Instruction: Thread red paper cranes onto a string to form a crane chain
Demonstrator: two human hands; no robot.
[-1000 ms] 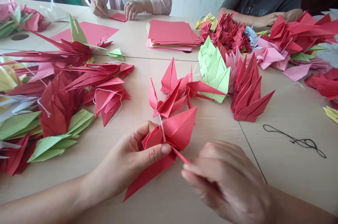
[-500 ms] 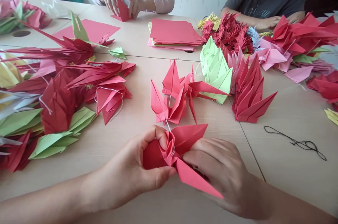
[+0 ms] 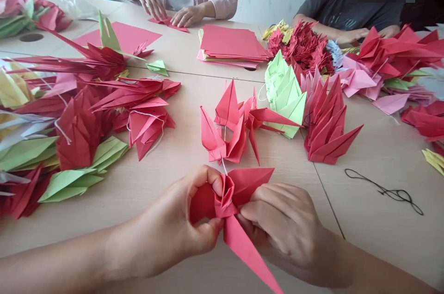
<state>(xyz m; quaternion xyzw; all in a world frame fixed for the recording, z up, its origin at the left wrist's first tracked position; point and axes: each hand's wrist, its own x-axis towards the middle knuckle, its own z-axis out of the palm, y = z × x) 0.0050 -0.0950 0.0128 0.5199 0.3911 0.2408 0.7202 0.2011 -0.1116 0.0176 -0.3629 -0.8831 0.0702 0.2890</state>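
Observation:
A red paper crane (image 3: 226, 199) is pinched between my two hands, low over the table. My left hand (image 3: 189, 215) grips its left side, with thumb and index finger closed at the folded middle. My right hand (image 3: 286, 224) is closed on its right side, its fingertips partly hidden behind the paper. One long red point hangs down toward me between the hands. A white string (image 3: 225, 167) runs from the crane to several strung red cranes (image 3: 231, 127) standing just beyond. Light green folded cranes (image 3: 286, 93) stand behind those, near a stacked row of red cranes (image 3: 329, 123).
A heap of red, green and yellow cranes (image 3: 79, 123) covers the left side. A stack of red paper sheets (image 3: 232, 42) lies at the back. More cranes (image 3: 398, 58) pile up at right, and a thin black cord (image 3: 385, 187) lies nearer. Two people sit opposite.
The crane has turned in my hands, and its long point now aims further down toward me. Across the table, a person's hands have lowered and pressed their red paper flat.

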